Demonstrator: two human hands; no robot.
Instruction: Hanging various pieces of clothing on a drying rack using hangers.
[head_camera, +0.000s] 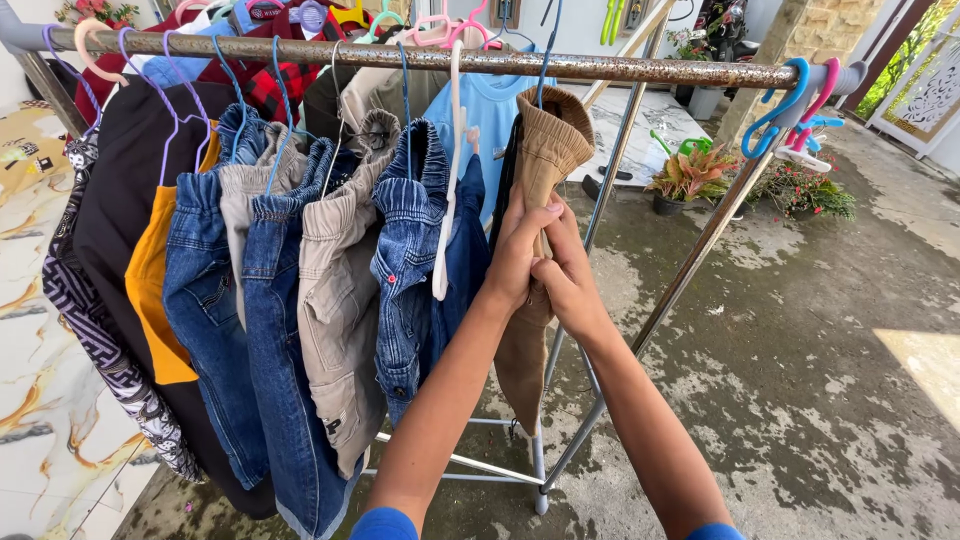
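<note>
A tan pair of trousers (548, 150) hangs from a rusty metal rail (620, 68), the last garment at the right of the row. My left hand (518, 255) and my right hand (565, 270) both clasp its fabric at mid-length, pressed together. Just left of it hang a denim piece (410, 250) on a white hanger (447, 200) and a light blue shirt (495, 110).
More clothes fill the rail leftward: beige shorts (335, 300), jeans (215, 300), an orange item (150, 290), black and patterned garments. Empty blue and pink hangers (800, 105) dangle at the rail's right end. Potted plants (695, 175) stand on stained concrete behind. A tiled floor lies left.
</note>
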